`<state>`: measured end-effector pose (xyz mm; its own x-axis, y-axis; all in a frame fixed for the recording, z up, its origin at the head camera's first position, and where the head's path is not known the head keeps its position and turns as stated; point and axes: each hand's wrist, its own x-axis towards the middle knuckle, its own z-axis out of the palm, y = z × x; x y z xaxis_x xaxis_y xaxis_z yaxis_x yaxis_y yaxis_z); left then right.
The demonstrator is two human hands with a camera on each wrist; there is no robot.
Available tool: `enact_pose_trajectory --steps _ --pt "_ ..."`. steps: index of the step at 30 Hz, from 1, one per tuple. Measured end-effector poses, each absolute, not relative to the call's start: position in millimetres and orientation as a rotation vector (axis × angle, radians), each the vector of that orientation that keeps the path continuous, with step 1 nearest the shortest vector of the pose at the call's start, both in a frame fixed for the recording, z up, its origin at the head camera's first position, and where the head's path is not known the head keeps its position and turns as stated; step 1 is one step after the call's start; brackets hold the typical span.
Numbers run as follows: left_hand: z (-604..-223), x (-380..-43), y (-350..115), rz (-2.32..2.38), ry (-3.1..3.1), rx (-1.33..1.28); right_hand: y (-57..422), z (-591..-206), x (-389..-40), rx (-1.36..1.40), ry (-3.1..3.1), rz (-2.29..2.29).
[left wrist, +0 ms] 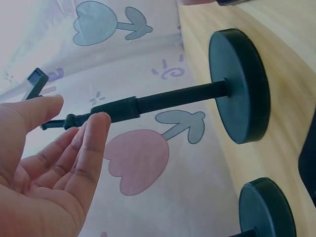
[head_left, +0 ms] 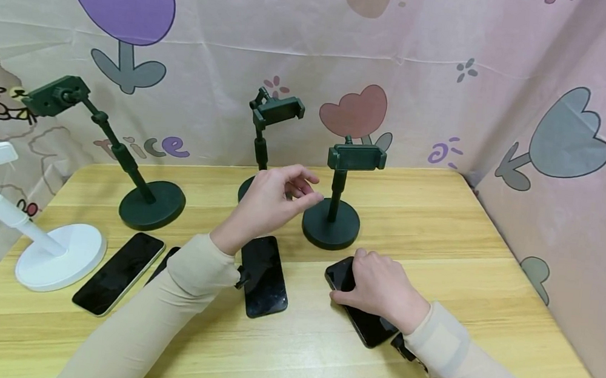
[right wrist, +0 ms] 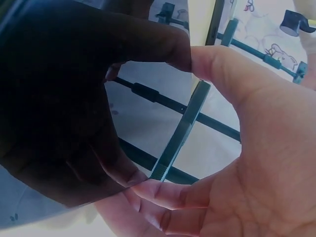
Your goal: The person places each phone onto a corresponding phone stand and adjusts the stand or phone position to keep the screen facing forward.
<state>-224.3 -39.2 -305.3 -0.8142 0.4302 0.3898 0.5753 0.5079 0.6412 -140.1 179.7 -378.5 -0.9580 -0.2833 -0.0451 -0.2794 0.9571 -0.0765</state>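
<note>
My right hand (head_left: 381, 285) grips a black smartphone (head_left: 371, 332) by its long edges, thumb on one side and fingers on the other. In the right wrist view, the glossy screen (right wrist: 54, 103) mirrors the hand and the stands. My left hand (head_left: 271, 201) is raised just left of a dark green phone stand (head_left: 330, 227) and holds nothing. Its thumb and fingers are apart, and they overlap the upper pole (left wrist: 116, 108) in the left wrist view. That stand has a round base and an unoccupied clamp (head_left: 358, 157) on top. Another phone (head_left: 265, 280) lies below the left wrist.
A second green stand (head_left: 277, 110) is partly hidden behind the left hand. A third green stand (head_left: 152, 206) leans left, beside a white stand (head_left: 61, 257). A phone (head_left: 119, 273) lies before them, with another (head_left: 164, 264) mostly under the left sleeve. Printed cloth (head_left: 224, 96) backs the wooden table (head_left: 308, 366).
</note>
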Motion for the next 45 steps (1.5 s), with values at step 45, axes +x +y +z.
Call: enact_pose_trajectory --steps 45 --pt "-261.7 -218.1 -21.2 -1.651 -2.222 -0.853 193.0 -365.6 -140.5 -0.379 3.227 -0.415"
